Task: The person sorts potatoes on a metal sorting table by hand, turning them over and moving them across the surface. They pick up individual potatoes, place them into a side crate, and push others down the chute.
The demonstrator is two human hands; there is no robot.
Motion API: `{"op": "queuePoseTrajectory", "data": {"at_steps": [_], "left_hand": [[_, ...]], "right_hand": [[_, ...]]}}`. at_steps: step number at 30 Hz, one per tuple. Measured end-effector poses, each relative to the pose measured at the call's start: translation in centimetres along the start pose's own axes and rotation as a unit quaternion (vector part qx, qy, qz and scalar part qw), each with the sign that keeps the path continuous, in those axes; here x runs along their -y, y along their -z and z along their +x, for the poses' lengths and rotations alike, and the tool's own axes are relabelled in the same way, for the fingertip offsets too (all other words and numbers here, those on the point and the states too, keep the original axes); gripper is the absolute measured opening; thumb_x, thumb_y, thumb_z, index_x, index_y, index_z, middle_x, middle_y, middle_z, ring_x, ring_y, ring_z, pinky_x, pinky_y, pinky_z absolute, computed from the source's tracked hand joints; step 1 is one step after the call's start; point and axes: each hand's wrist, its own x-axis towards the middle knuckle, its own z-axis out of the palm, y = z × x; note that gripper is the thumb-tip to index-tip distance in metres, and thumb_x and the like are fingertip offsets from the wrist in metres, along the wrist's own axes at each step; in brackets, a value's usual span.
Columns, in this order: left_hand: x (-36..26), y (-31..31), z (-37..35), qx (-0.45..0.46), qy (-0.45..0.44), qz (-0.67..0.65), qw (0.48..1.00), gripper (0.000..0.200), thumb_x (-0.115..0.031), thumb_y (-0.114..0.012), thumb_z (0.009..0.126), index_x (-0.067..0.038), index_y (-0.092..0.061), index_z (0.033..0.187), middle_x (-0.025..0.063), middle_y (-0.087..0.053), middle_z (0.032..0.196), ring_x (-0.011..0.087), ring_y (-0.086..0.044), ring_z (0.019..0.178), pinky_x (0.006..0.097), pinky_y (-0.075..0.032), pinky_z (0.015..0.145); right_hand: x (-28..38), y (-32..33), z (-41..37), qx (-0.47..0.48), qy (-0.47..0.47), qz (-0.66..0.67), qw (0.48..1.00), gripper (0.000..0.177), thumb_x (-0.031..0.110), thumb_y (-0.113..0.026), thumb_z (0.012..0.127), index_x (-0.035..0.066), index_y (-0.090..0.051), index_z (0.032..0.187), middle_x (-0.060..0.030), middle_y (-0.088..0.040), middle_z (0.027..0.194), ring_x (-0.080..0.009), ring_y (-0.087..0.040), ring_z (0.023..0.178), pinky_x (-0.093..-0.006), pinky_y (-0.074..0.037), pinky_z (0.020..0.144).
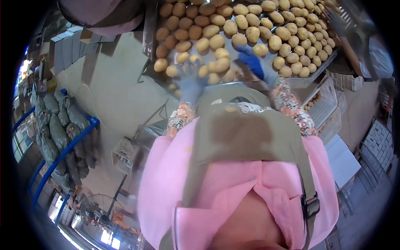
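Many yellow-brown potatoes [252,34] lie in a metal-edged sorting tray [262,82] in front of me. My left hand [191,81], in a light grey-blue glove, rests on potatoes at the tray's near left, its fingers spread. My right hand [259,66], in a glove with a bright blue part, reaches in at the near middle. Its fingers look stretched out, though slightly blurred, and point left beside a potato [260,50]. Blurred potatoes [221,64] lie between the two hands.
Another person's gloved hand [334,21] is at the tray's right end; another person stands at the far left. Crates [327,104] with some potatoes stand below right. Filled sacks [58,129] lean by a blue rail [62,156]. Cardboard boxes [66,48] are stacked at left.
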Motion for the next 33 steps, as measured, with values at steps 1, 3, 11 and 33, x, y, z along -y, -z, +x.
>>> {"op": "queuePoseTrajectory", "data": {"at_steps": [1,3,11,33], "left_hand": [[1.0,-0.8,-0.6,-0.026,0.029,-0.012,0.999,0.077,-0.06,-0.054,0.084,-0.031,-0.027,0.149,0.0064,-0.007,0.16,0.0456,-0.002,0.143,0.0685,-0.007,0.108],[3.1,-2.3,-1.7,-0.052,0.064,-0.026,0.996,0.076,-0.06,-0.054,0.084,-0.032,-0.026,0.149,0.0077,-0.007,0.16,0.0467,-0.003,0.143,0.0678,-0.009,0.108],[8.9,-5.1,-3.0,-0.214,0.012,-0.25,0.944,0.063,-0.031,-0.058,0.09,0.004,-0.037,0.139,0.0264,-0.041,0.138,0.0395,-0.046,0.123,0.0416,-0.038,0.104],[6.3,0.4,4.0,-0.125,0.099,-0.165,0.973,0.047,-0.04,-0.058,0.088,-0.018,-0.051,0.129,0.0233,-0.044,0.136,0.0402,-0.055,0.109,0.0473,-0.047,0.089]], "right_hand": [[0.3,1.9,-0.5,-0.03,0.041,-0.164,0.985,0.051,0.027,-0.058,0.091,0.002,-0.045,0.134,-0.011,-0.059,0.111,-0.0181,-0.055,0.099,-0.0298,-0.045,0.088],[-0.1,6.1,-1.6,-0.067,0.023,-0.369,0.927,0.048,0.028,-0.057,0.091,0.001,-0.049,0.13,-0.0121,-0.062,0.107,-0.0204,-0.057,0.096,-0.0328,-0.045,0.087],[-7.8,2.5,-2.2,0.01,-0.168,-0.174,0.97,0.049,0.031,-0.052,0.093,0.001,-0.049,0.131,-0.0123,-0.06,0.116,-0.0195,-0.058,0.101,-0.0321,-0.046,0.089],[0.9,-1.8,3.1,-0.016,0.083,-0.375,0.923,0.037,0.023,-0.051,0.093,0.009,-0.057,0.127,-0.0148,-0.061,0.124,-0.0284,-0.059,0.111,-0.036,-0.045,0.095]]}}
